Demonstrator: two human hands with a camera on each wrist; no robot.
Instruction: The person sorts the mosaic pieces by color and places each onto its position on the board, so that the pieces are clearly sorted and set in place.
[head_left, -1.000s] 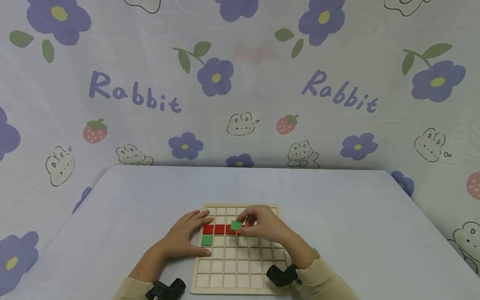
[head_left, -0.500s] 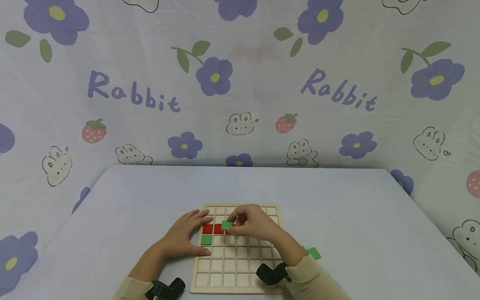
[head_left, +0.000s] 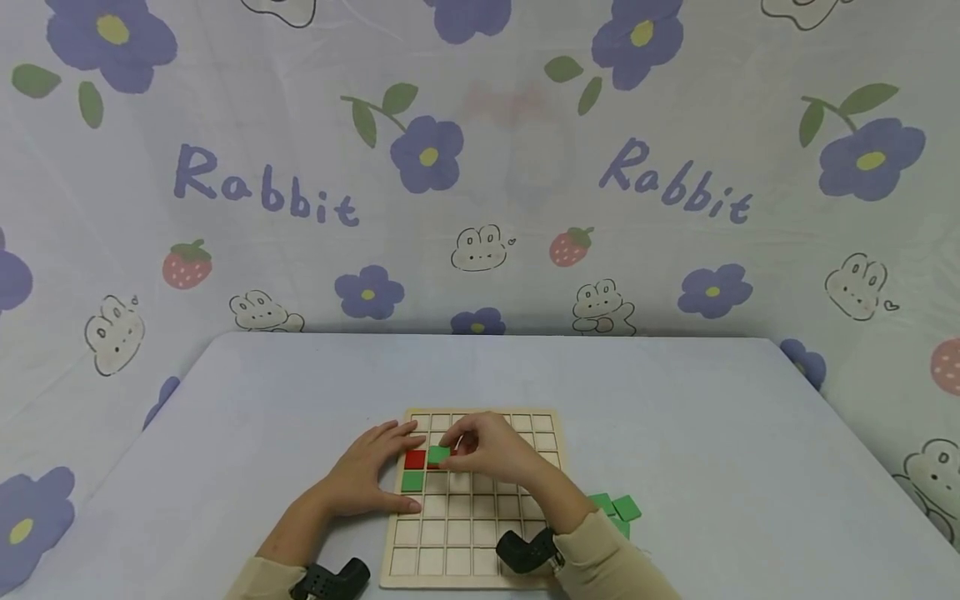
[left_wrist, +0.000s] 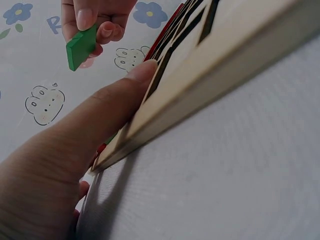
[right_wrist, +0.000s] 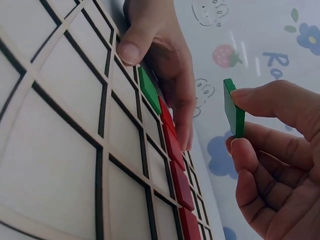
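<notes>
My right hand [head_left: 491,448] pinches a green square tile [head_left: 438,455] between thumb and fingers. In the right wrist view that green tile [right_wrist: 234,109] is raised clear of the wooden grid board [right_wrist: 102,145]. On the board [head_left: 459,560], a row of red tiles [right_wrist: 174,145] fills cells near the far side, partly covered by the right hand in the head view. One green tile [head_left: 412,481] sits in the left column just below the first red tile [head_left: 415,459]. My left hand [head_left: 363,467] rests at the board's left edge, fingers spread, its thumb [left_wrist: 142,72] on the frame.
Several loose green tiles [head_left: 626,507] lie on the white table [head_left: 750,467] right of the board, partly behind the right forearm. A black camera [head_left: 528,552] is on each wrist. A patterned cloth [head_left: 525,167] hangs behind the table.
My right hand has moved left over the red row with the green tile pinched in it. More of the loose green tiles now show beside the forearm. The left hand stays in place.
</notes>
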